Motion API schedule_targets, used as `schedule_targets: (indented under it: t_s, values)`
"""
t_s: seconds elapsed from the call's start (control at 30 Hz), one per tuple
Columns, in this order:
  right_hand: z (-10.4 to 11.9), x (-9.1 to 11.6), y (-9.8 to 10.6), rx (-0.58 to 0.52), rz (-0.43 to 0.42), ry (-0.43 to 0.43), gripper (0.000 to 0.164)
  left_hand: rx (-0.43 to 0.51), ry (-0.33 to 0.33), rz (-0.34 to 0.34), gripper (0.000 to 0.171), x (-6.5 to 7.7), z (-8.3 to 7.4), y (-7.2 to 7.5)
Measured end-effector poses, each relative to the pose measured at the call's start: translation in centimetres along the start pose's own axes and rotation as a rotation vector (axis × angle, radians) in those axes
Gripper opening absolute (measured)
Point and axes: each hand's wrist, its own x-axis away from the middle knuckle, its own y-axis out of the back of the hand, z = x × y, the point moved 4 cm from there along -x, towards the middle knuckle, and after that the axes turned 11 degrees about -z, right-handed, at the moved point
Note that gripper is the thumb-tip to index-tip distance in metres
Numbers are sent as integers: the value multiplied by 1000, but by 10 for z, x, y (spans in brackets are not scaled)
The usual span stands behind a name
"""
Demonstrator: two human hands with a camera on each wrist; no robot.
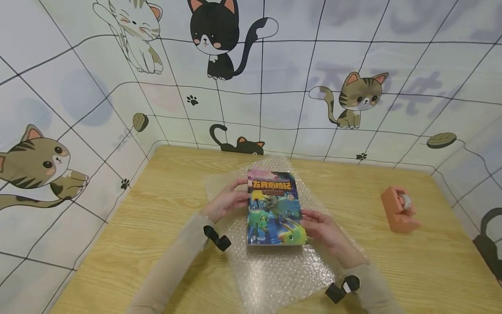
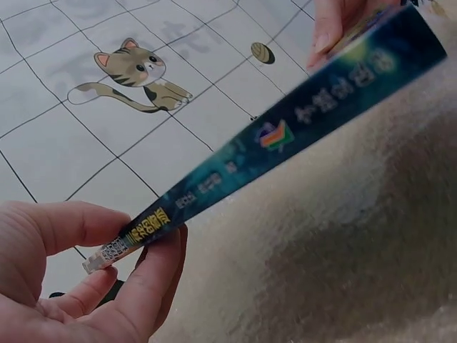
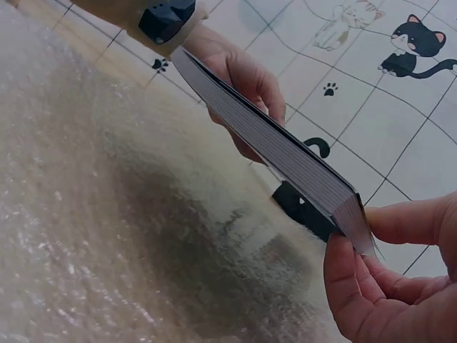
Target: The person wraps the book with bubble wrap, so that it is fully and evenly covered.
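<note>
A colourful book (image 1: 274, 209) with dinosaurs on its cover is held between both hands above a sheet of bubble wrap (image 1: 280, 279). My left hand (image 1: 227, 203) pinches its left edge, thumb on one face and fingers on the other; the left wrist view shows the dark blue spine (image 2: 285, 136) there. On the opposite side my right hand (image 1: 327, 233) pinches the lower right edge. In the right wrist view the page edges (image 3: 285, 153) face the camera, with the right thumb and fingers (image 3: 346, 282) gripping near a corner.
An orange tape dispenser (image 1: 398, 211) with a roll of tape stands on the right of the wooden table (image 1: 164, 192). Behind and beside the table hangs a white cloth (image 1: 290, 104) printed with cats and grid lines.
</note>
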Motion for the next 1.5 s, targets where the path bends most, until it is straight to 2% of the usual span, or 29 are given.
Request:
schedule_targets:
  t_s: [0.23,0.47,0.6,0.8,0.93,1.0,1.07,1.13,1.23,1.3,1.4,1.5]
  values:
    - [-11,-2,-4,15,1,-7,53,-47,-2,-33,52,-1,12,4]
    - [-19,-3,-8,-4,-50,-7,49,-182,-33,-111,50,-3,17,3]
    - [-19,-3,-11,93,-79,53,46,-312,-94,-157,51,-2,15,2]
    - [-17,0,-16,262,-109,133,43,-617,-266,-185,50,0,10,0]
    - [-14,0,-17,403,-149,187,40,-727,-336,-177,46,-1,12,1]
    - [-14,0,-18,457,-168,215,38,-775,-382,-174,38,-2,12,1]
    - [-12,-1,-19,525,-183,258,37,-816,-429,-163,32,-1,11,1]
    - [-11,-1,-20,575,-194,296,36,-875,-492,-146,37,1,10,1]
    - [-9,0,-22,624,-203,340,36,-900,-529,-71,61,4,12,1]
    - [-9,0,-22,631,-206,347,35,-900,-530,-5,79,7,15,2]
    - [-10,-2,-21,619,-198,339,36,-866,-492,108,90,11,18,2]
    - [-10,-2,-20,604,-182,328,39,-857,-452,180,99,14,21,2]
